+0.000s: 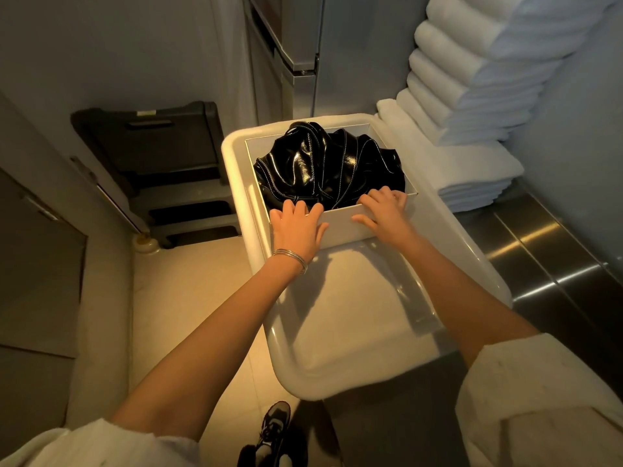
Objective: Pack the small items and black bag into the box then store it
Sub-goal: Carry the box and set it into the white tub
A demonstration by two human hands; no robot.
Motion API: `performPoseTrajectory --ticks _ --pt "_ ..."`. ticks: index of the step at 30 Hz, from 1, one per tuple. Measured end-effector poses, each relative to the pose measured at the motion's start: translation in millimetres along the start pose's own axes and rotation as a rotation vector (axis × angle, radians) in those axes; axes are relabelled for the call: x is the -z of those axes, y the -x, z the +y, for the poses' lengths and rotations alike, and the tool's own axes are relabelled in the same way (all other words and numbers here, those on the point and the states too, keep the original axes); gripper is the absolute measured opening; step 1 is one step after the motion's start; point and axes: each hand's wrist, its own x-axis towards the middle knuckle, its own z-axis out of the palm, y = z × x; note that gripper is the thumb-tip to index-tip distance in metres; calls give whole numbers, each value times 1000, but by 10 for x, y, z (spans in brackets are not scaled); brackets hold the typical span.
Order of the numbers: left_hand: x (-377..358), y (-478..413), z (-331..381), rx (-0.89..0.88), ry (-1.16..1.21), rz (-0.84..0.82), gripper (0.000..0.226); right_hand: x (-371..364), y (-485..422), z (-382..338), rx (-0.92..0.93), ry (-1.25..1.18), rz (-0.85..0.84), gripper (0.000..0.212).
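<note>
A glossy black bag (pixel 328 165) with white stitching fills a white box (pixel 340 227), which sits at the far end of a large white plastic bin (pixel 337 332). My left hand (pixel 296 225) holds the box's near wall at its left corner, fingers hooked over the rim and touching the bag. At the right end of the same wall my right hand (pixel 384 210) grips the rim, fingers over the edge and thumb on the outside. No small items are visible; the bag covers the box's inside.
A tall stack of folded white towels (pixel 472 96) stands on a steel counter (pixel 556 264) right of the bin. A dark folded step stool (pixel 161 170) leans against the wall at left. Cabinet doors (pixel 33 264) line the left side. My shoe (pixel 276 423) is on the tiled floor.
</note>
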Motion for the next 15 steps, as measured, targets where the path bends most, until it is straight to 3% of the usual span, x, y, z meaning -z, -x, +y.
performPoseTrajectory --ticks 15 --pt "-27 1 36 12 -32 95 16 90 -86 31 -20 55 -129 37"
